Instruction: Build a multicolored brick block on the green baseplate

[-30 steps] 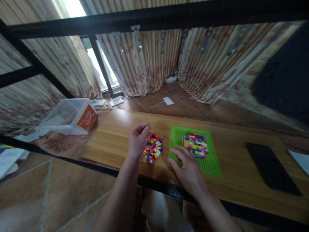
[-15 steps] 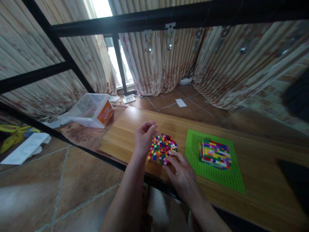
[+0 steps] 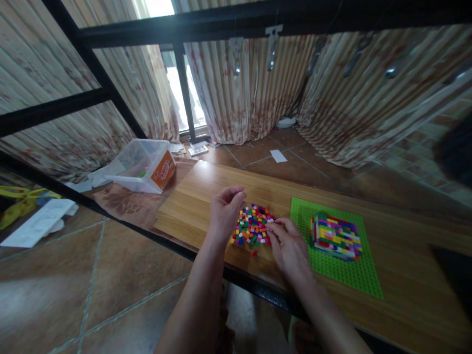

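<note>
A pile of small coloured toy bricks [image 3: 252, 226] lies on the wooden table between my hands. Above its far left edge is my left hand [image 3: 224, 209], thumb and fingers pinched together; anything in them is too small to make out. My right hand [image 3: 291, 248] reaches to the pile's right edge with thumb and index finger drawn close, and what they hold is hidden. One red brick [image 3: 254, 253] lies apart on the near side. To the right, a block built of many coloured bricks [image 3: 336, 236] stands on a green baseplate [image 3: 346, 275].
A clear plastic box [image 3: 138, 167] with an orange label stands beyond the table's left end. Black metal bars [image 3: 228, 27] cross in front of the curtains. A dark flat object [image 3: 452, 275] lies at the right. Papers [image 3: 278, 156] are on the tiled floor.
My right hand has shifted from the pile's near edge to its right edge. A red brick now shows alone at the near side. My left hand keeps its pinch; the view has shifted slightly.
</note>
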Available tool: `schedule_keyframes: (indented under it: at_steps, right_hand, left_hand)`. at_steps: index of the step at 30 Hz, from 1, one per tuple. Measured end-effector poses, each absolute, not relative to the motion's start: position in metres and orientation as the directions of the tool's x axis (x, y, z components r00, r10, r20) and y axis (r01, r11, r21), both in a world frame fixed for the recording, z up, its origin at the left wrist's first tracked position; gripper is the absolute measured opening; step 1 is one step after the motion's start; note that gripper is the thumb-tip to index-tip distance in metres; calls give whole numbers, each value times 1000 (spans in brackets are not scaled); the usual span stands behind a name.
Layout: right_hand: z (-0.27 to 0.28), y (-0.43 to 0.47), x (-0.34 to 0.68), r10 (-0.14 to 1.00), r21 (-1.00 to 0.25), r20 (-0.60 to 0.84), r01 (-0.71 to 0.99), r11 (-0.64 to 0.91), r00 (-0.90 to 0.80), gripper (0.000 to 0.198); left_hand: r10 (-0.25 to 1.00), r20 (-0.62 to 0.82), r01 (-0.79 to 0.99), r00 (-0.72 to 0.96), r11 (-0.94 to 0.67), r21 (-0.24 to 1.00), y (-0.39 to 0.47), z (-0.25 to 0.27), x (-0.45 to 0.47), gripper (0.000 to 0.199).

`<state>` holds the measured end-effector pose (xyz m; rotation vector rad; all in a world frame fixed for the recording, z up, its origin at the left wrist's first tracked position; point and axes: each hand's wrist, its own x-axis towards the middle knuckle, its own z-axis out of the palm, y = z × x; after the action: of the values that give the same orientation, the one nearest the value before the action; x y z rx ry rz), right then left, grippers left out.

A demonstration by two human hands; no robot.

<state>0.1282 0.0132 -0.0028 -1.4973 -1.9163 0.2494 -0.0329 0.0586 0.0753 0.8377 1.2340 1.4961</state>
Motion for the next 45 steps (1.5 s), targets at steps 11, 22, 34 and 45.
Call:
schedule_keyframes:
  at_steps: [11, 22, 34, 45]
  right_hand:
    - [6, 16, 133, 944, -471, 280, 831, 295, -177, 18]
    - [14, 17, 125, 973, -459, 186, 863, 210, -138, 17]
    - [19, 24, 119, 995, -511, 104, 857, 64, -12, 8]
    - [11, 25, 118, 985, -494, 173, 864, 97, -12, 8]
  left_hand:
    - [964, -46, -212, -263, -11, 977, 62, 67, -33, 18]
    - [968, -57, -203, -246, 6, 979, 62, 66, -28, 18]
    - [986, -37, -90, -161, 23, 996, 62, 57, -22, 19]
    - [998, 48, 223, 32, -54, 973, 61, 46, -20, 17]
